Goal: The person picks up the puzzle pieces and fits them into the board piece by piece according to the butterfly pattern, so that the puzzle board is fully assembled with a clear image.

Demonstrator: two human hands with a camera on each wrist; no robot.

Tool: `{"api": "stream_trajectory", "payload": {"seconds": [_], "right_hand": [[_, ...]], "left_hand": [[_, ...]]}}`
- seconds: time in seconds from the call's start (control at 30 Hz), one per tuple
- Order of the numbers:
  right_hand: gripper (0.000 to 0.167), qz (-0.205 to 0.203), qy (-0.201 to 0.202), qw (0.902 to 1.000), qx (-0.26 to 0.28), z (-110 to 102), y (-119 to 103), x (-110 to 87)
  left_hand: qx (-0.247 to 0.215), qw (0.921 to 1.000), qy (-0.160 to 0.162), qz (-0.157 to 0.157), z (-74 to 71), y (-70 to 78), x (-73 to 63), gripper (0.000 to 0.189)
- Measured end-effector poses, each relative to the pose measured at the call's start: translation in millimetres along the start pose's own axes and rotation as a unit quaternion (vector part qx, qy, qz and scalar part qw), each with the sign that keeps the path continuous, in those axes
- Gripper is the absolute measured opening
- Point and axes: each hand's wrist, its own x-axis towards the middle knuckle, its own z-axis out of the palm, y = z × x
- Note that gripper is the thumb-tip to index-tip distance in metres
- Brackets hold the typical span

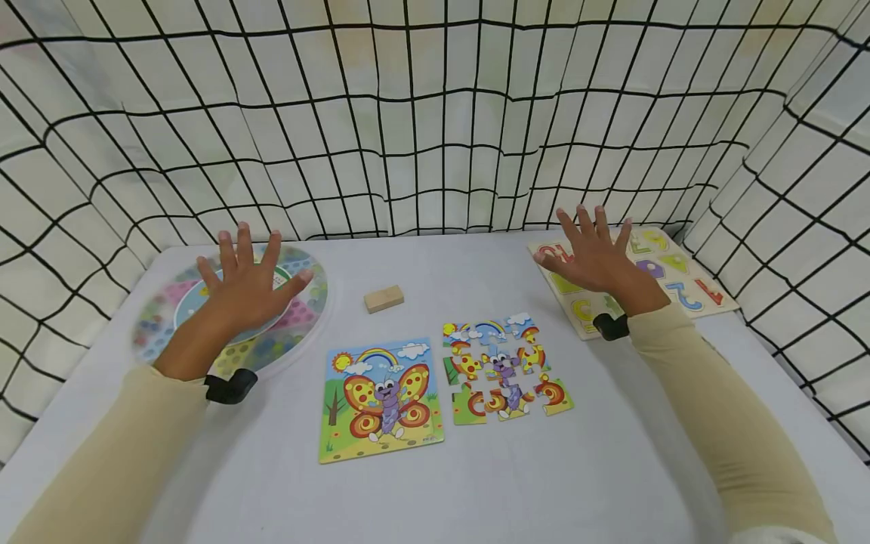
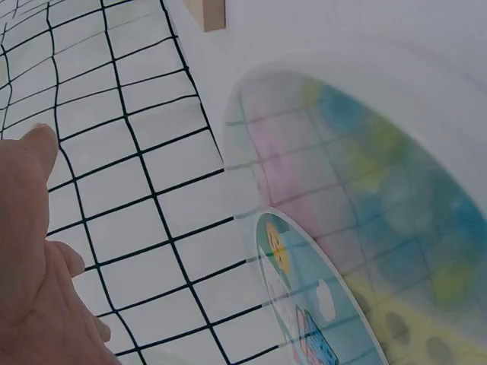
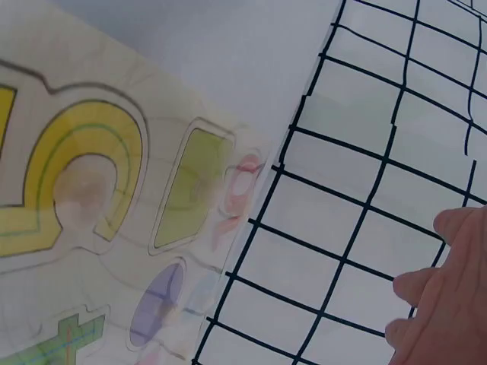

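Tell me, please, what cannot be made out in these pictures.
Round board, head view: partly covered by the left hand.
Number board, head view: partly covered by the right hand.
Wooden block, left wrist view: cut off by the top edge.
Print on butterfly picture, head view: too small to read.

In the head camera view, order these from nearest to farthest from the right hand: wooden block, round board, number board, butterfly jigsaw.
From the right hand:
1. Number board, far right, partly hidden behind the hand
2. Butterfly jigsaw, to the hand's left, closer to the person
3. Wooden block, farther left
4. Round board, far left
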Motion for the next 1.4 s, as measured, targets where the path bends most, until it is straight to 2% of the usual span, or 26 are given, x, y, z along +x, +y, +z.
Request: {"api": "stream_trajectory", "payload": {"seconds": [0.1, 0.2, 0.3, 0.4, 0.6, 0.77, 1.0, 1.23, 1.4], "right_hand": [[0.095, -0.024, 0.012, 0.9991, 0.033, 0.4, -1.2, -3.4], [0.091, -0.054, 0.016, 0.9956, 0.075, 1.2, -1.9, -7.4], [0.086, -0.075, 0.002, 0.9892, 0.126, 2.2, -2.7, -11.6], [0.083, -0.082, -0.017, 0.9827, 0.165, 3.6, -4.2, -16.7], [0.082, -0.089, -0.030, 0.9799, 0.176, 7.9, -9.4, -25.8], [0.080, -0.109, -0.030, 0.9774, 0.179, 10.5, -17.0, -34.1], [0.050, -0.150, -0.012, 0.9727, 0.177, 15.2, -28.0, -43.4], [0.037, -0.177, 0.011, 0.9593, 0.220, 24.7, -32.3, -51.1], [0.032, -0.196, 0.004, 0.9507, 0.241, 30.3, -37.9, -56.0]], "left_hand": [[-0.026, 0.9990, 0.007, 0.036, -1.6, 0.2, -6.7, 0.091], [-0.065, 0.9957, 0.001, 0.066, -4.1, 3.1, -15.3, 0.089], [-0.088, 0.9925, -0.015, 0.083, -5.8, 8.8, -25.8, 0.088], [-0.092, 0.9913, -0.028, 0.090, -5.3, 15.0, -35.3, 0.091], [-0.096, 0.9896, -0.046, 0.097, 1.9, 24.7, -54.7, 0.103], [-0.101, 0.9855, -0.079, 0.111, 13.0, 31.7, -73.2, 0.114], [-0.122, 0.9763, -0.125, 0.128, 25.7, 40.7, -91.7, 0.127], [-0.128, 0.9668, -0.172, 0.138, 31.5, 42.2, -100.7, 0.134], [-0.123, 0.9599, -0.208, 0.142, 36.0, 38.8, -102.8, 0.141]]}}
